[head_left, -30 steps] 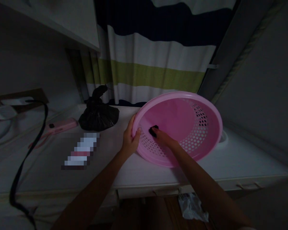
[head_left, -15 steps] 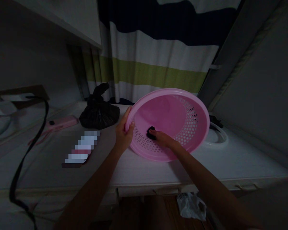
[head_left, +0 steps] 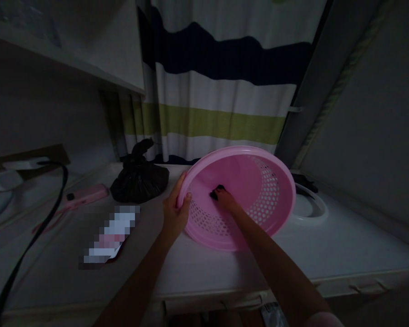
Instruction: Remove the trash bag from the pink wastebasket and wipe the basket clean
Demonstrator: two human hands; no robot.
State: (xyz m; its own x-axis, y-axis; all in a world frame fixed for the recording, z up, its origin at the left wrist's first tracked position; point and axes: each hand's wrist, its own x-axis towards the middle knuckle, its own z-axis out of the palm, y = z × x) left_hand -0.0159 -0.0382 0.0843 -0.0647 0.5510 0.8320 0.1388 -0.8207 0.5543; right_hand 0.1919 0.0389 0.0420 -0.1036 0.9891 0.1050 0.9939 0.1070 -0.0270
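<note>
A pink plastic basket with rows of holes in its wall lies tilted on the desk, its mouth turned toward me. My left hand grips the left side of its rim, thumb inside and fingers behind. Inside the basket, my right hand is closed on a small black cloth and presses it against the inner wall. Part of the cloth is hidden under the fingers.
At left on the white desk are a tied black plastic bag, a pink device with a strap, a blurred-out phone and a black cable. A white ring lies right of the basket. A striped curtain hangs behind.
My right hand has moved the black cloth slightly deeper into the basket along the inner wall. The left hand keeps its hold on the rim. The view has tilted up.
</note>
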